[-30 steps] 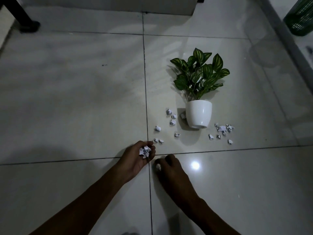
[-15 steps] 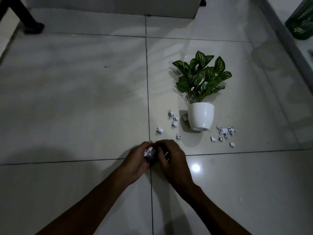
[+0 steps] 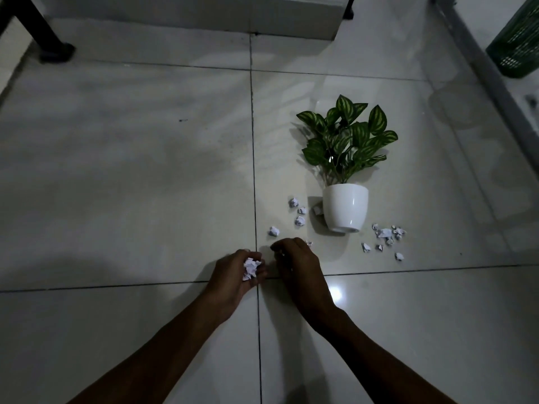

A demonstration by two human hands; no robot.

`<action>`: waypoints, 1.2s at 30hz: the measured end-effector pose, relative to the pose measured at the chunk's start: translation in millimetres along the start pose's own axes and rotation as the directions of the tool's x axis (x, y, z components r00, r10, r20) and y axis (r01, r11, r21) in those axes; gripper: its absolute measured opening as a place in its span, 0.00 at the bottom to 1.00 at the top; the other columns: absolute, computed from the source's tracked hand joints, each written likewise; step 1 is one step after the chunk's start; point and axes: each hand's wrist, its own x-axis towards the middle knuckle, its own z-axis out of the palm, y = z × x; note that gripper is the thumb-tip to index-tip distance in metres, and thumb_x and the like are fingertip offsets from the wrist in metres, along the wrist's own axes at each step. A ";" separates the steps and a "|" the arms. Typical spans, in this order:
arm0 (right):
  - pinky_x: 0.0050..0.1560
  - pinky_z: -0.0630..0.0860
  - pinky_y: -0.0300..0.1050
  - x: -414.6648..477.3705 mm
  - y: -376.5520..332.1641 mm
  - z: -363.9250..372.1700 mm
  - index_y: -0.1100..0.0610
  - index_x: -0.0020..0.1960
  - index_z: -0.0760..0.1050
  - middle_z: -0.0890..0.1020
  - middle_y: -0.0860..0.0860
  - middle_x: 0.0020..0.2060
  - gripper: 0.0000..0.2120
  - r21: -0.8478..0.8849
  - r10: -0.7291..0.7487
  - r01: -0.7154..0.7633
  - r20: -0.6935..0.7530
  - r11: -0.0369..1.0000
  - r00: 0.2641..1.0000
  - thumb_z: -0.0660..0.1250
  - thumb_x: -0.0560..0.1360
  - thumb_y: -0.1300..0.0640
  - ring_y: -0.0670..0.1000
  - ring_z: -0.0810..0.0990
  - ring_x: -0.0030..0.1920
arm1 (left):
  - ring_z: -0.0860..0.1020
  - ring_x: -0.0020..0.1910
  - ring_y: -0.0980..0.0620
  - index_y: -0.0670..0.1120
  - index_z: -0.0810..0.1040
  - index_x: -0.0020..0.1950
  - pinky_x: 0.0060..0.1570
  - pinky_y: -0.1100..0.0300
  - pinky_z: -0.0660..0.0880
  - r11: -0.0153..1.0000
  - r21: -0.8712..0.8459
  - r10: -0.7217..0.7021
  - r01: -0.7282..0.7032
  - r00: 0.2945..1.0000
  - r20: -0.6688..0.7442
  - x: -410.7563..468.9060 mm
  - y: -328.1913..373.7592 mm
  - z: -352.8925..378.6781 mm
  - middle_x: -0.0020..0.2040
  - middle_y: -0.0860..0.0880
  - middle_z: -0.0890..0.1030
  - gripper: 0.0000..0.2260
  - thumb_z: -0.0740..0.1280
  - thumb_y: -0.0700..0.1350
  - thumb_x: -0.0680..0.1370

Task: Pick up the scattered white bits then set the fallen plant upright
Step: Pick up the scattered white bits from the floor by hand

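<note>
Head view: glossy tiled floor [image 3: 145, 185], dim light. Left hand [image 3: 233, 275] cupped palm-up, fingers curled around collected white bits [image 3: 251, 268], serving as the holding bin. Right hand [image 3: 297, 266] palm-down, fingertips low at the floor; pinch hidden, cannot tell. Loose bits [image 3: 299, 220] flank the fallen plant [image 3: 345, 207], lying on its side.
</note>
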 end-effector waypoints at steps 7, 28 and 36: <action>0.48 0.71 0.31 11.9 -21.4 -6.2 0.58 0.53 0.80 0.80 0.51 0.48 0.11 0.110 -0.089 0.098 -0.081 0.989 0.993 0.64 0.73 0.67 0.45 0.76 0.47 | 0.81 0.43 0.46 0.39 0.80 0.51 0.45 0.54 0.78 1.000 -0.001 -0.019 0.019 0.992 0.125 4.4 11.1 7.7 0.46 0.40 0.83 0.12 0.60 0.44 0.79; 0.52 0.75 0.39 21.7 -1.6 -14.1 0.51 0.60 0.76 0.82 0.46 0.54 0.12 -0.001 -0.182 0.182 -0.005 0.983 0.983 0.63 0.78 0.52 0.46 0.77 0.54 | 0.81 0.51 0.43 0.39 0.80 0.57 0.53 0.51 0.78 0.999 -0.030 -0.009 0.016 0.975 0.221 12.4 10.6 20.0 0.52 0.39 0.82 0.13 0.61 0.45 0.79; 0.52 0.79 0.49 51.0 32.6 -45.6 0.56 0.58 0.76 0.81 0.52 0.52 0.10 -0.029 -0.011 0.005 -0.197 1.000 0.980 0.63 0.78 0.64 0.51 0.79 0.50 | 0.82 0.30 0.52 0.40 0.80 0.40 0.33 0.61 0.81 0.983 -0.150 -0.067 0.109 0.963 0.261 18.6 15.5 27.1 0.31 0.46 0.83 0.11 0.64 0.44 0.78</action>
